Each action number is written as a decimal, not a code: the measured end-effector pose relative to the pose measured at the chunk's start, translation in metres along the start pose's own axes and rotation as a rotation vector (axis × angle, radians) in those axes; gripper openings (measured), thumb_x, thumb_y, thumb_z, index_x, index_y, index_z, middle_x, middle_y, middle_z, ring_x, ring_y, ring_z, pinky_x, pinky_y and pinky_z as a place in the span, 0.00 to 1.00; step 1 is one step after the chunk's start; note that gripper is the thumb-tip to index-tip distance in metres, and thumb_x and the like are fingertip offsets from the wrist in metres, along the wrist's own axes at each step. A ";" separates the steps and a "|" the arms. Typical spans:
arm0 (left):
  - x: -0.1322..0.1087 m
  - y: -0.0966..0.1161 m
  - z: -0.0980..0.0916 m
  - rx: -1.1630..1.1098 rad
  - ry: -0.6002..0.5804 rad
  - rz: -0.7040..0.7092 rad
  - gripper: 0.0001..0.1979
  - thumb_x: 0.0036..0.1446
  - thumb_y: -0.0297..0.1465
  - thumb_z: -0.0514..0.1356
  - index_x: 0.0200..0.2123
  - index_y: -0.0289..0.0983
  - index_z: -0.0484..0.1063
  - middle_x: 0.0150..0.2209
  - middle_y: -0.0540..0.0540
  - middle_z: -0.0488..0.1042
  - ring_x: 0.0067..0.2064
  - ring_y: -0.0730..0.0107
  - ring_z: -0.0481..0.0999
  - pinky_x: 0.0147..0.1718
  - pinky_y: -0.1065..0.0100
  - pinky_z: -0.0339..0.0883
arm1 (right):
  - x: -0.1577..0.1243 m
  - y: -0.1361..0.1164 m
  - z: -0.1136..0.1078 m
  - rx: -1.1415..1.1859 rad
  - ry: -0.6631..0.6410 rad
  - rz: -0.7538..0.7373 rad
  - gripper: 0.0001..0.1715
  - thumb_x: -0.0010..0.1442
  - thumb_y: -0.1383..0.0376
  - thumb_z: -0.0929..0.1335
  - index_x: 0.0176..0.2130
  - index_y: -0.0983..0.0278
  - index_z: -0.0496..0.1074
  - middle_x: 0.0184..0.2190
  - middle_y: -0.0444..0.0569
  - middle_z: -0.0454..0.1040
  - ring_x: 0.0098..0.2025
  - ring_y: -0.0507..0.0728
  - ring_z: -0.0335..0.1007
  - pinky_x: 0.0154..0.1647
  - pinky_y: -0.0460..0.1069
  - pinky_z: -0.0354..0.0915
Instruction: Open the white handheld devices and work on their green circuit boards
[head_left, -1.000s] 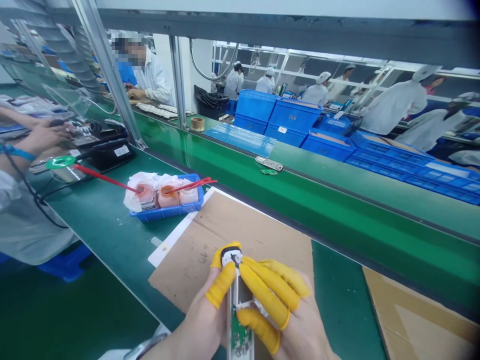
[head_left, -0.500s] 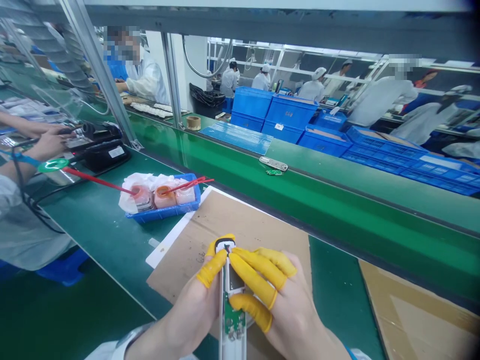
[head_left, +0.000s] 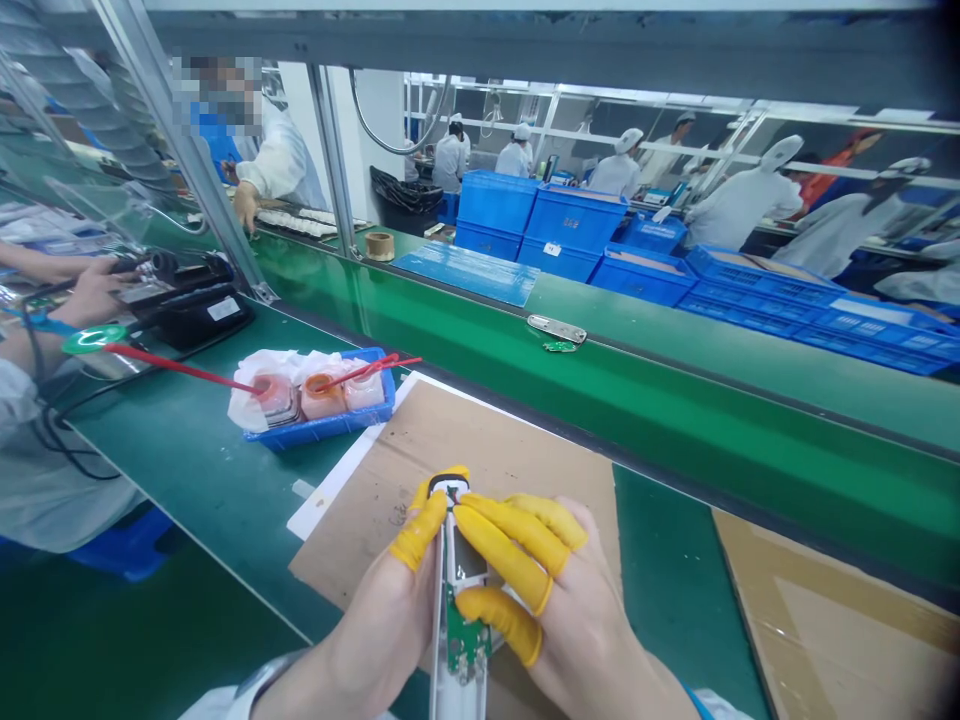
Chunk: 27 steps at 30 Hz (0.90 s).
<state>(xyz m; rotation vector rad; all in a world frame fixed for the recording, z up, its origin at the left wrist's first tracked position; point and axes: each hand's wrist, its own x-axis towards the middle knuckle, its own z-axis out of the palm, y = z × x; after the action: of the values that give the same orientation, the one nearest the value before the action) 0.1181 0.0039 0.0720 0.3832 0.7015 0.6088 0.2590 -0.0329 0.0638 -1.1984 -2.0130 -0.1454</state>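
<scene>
A long white device housing [head_left: 459,695] with a green circuit board [head_left: 466,645] inside points away from me, over a brown cardboard sheet [head_left: 525,450]. My left hand [head_left: 401,590] grips its far end from the left, the yellow-covered thumb on the rim near a black ring. From the right, my right hand [head_left: 540,570] holds the same housing. Its yellow-covered index fingertip presses close to the left thumb at the far end, and its thumb lies over the board. The fingertips hide part of the housing's inside.
A blue tray [head_left: 322,430] with jars and red sticks stands left of the cardboard. Beyond runs a green belt [head_left: 465,330] with a housing part [head_left: 556,328] on it. A co-worker's hand [head_left: 94,292] is at far left; another cardboard sheet [head_left: 847,620] lies right.
The housing part and small board on the belt have shifted slightly right. The co-worker behind the belt has lowered an arm toward it. My hands keep nearly the same hold.
</scene>
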 end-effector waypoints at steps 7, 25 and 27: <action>-0.001 -0.006 -0.006 -0.006 0.105 0.014 0.16 0.57 0.40 0.58 0.46 0.41 0.73 0.43 0.47 0.79 0.54 0.58 0.73 0.59 0.56 0.59 | 0.004 -0.001 -0.002 -0.068 0.036 -0.045 0.15 0.68 0.61 0.61 0.49 0.66 0.69 0.41 0.50 0.78 0.43 0.56 0.70 0.48 0.54 0.56; 0.009 -0.014 -0.001 0.256 0.094 0.274 0.24 0.49 0.50 0.63 0.40 0.36 0.71 0.32 0.45 0.79 0.36 0.64 0.78 0.29 0.71 0.69 | -0.033 -0.001 0.019 0.328 0.020 0.597 0.28 0.60 0.56 0.69 0.56 0.57 0.59 0.43 0.50 0.75 0.40 0.58 0.75 0.35 0.51 0.73; 0.009 -0.019 -0.002 0.270 0.112 0.419 0.19 0.51 0.47 0.63 0.34 0.36 0.74 0.35 0.46 0.79 0.38 0.67 0.78 0.36 0.72 0.70 | -0.037 -0.005 0.020 0.550 -0.045 0.615 0.19 0.64 0.55 0.65 0.52 0.58 0.63 0.42 0.49 0.76 0.38 0.56 0.76 0.32 0.47 0.74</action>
<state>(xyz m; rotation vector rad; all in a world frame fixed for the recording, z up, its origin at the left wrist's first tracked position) 0.1293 -0.0047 0.0570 0.7633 0.8202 0.9401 0.2536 -0.0528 0.0268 -1.3795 -1.4812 0.6954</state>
